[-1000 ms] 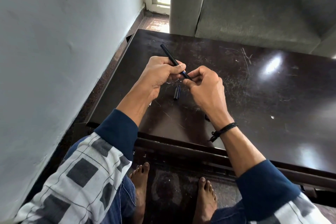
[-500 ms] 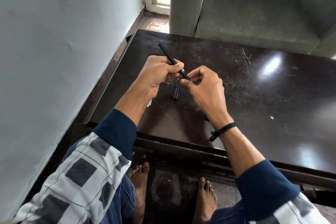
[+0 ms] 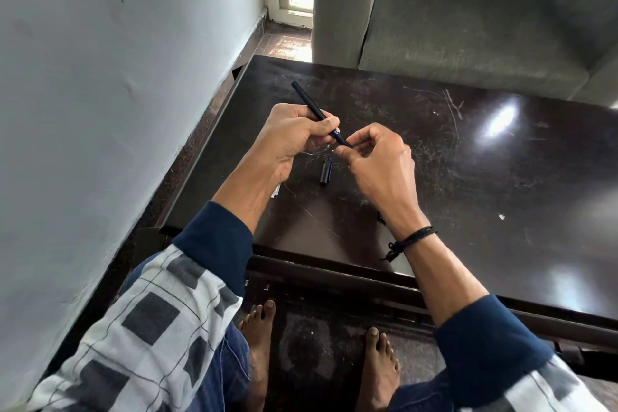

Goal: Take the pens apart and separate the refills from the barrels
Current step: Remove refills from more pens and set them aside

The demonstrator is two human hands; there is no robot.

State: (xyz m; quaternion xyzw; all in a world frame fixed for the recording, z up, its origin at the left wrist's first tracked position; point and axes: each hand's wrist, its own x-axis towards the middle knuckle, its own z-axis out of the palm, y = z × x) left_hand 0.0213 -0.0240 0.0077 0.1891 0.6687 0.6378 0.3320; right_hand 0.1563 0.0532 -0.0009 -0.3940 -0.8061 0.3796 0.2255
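I hold a slim black pen above the dark table. My left hand is closed around the barrel, whose rear end sticks up and away to the left. My right hand pinches the pen's tip section between thumb and fingers, and a small blue band shows at the joint between the two hands. A black pen cap lies on the table just below my hands. Whitish refills peek out from under my left wrist. A small dark part lies half hidden behind my right wrist.
A white wall runs close along the table's left side. A grey sofa stands behind the table's far edge. My bare feet rest on the floor under the near table edge. The table surface is scratched and glossy.
Both hands have stayed together on the pen with only small shifts. The right hand's grip sits slightly farther from the left, and a blue band now shows at the joint.
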